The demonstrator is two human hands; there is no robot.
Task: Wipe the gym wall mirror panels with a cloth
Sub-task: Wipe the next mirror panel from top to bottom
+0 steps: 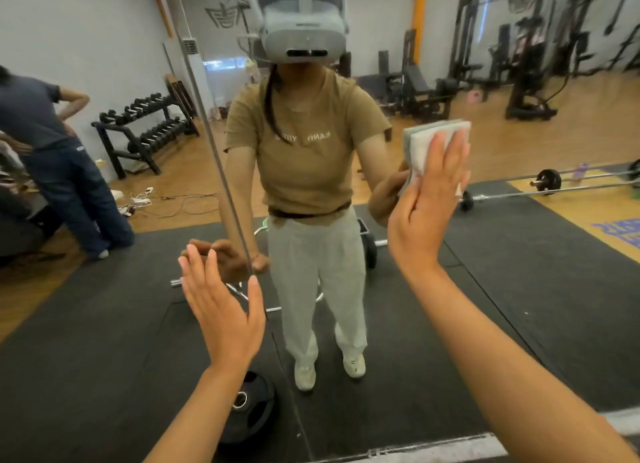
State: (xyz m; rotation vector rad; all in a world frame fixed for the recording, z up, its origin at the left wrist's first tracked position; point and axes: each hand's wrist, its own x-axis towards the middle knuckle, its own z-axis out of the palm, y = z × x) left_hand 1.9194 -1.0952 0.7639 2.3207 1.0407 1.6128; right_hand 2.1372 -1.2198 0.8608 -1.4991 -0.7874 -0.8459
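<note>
While pressed flat beneath the right hand [429,199], folded white cloth [437,143] sits against the right-hand mirror panel [519,254], at about chest height in the reflection. Fingers straight and together, palm bearing on the cloth, no curl around it; upper part of the cloth showing above the fingertips. Long axis of the folded cloth roughly upright, leaning slightly right, in line with the fingers. Left hand [221,310] lower and further left, open and holding nothing, fingers spread, seemingly touching the glass just beside the vertical seam [214,143] between panels. Left-hand panel [104,289] beyond that seam, so cloth well apart from it, with the whole reflected body between. Right hand clearly the nearer to the cloth; probably the next stroke runs across the right panel first. Reflected weight rack [145,130] and barbell [554,182] behind.
</note>
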